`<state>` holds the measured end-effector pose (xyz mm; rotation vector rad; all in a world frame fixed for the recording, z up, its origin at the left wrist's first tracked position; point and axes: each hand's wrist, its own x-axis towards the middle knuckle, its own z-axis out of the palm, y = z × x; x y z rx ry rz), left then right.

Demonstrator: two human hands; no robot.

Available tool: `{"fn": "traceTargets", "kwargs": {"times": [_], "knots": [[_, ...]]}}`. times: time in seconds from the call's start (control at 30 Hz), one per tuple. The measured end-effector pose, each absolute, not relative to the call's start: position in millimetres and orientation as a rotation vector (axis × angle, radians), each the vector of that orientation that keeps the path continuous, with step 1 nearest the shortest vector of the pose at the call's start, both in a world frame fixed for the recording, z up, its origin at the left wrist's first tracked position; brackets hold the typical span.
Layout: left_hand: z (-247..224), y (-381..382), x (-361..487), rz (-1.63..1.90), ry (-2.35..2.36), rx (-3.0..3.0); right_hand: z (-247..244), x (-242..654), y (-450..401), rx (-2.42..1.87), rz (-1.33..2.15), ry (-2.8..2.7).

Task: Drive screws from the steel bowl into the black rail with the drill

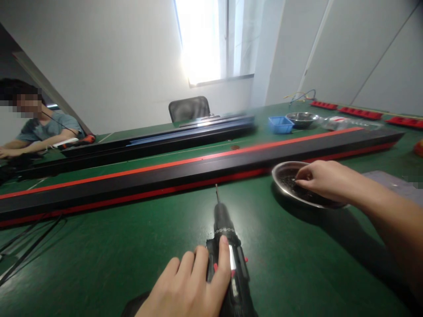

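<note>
My left hand (193, 284) is wrapped round a black cordless drill (235, 264), its index finger lying along the body. A thin bit sticks out of the chuck and points at a long black bar with red edges (185, 169), just short of it. My right hand (324, 180) reaches into a shallow metal bowl (279, 167), tilted up at its near side. Its thumb and fingertips are pinched together over small dark pieces in the bowl, which look like screws. Whatever lies between the fingertips is too small to make out.
Behind the bar lie more long dark strips (145, 147). A blue tray (280, 125), a second metal bowl (301, 118) and red pieces (360, 112) are at the far right. At the left sits a person (49, 127). Black cables (33, 246) cross the table's left side.
</note>
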<state>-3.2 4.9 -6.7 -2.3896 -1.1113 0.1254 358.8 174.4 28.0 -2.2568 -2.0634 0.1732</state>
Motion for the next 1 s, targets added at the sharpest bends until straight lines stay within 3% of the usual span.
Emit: {"fn": "traceTargets", "kwargs": {"times": [0.33, 0.5, 0.73, 1.0], "knots": [[-8, 5, -1, 0.126, -1.141, -2.392, 50, 309, 162, -1.699, 0.363, -1.976], [-7, 5, -2, 0.097, -1.120, -2.403, 27, 243, 166, -1.371, 0.566, -2.030], [-5, 5, 2, 0.116, -1.120, -2.372, -25, 198, 191, -1.275, 0.709, -1.882], [-7, 6, -1, 0.079, -1.100, -2.423, -28, 196, 194, -1.220, 0.797, -1.903]]}}
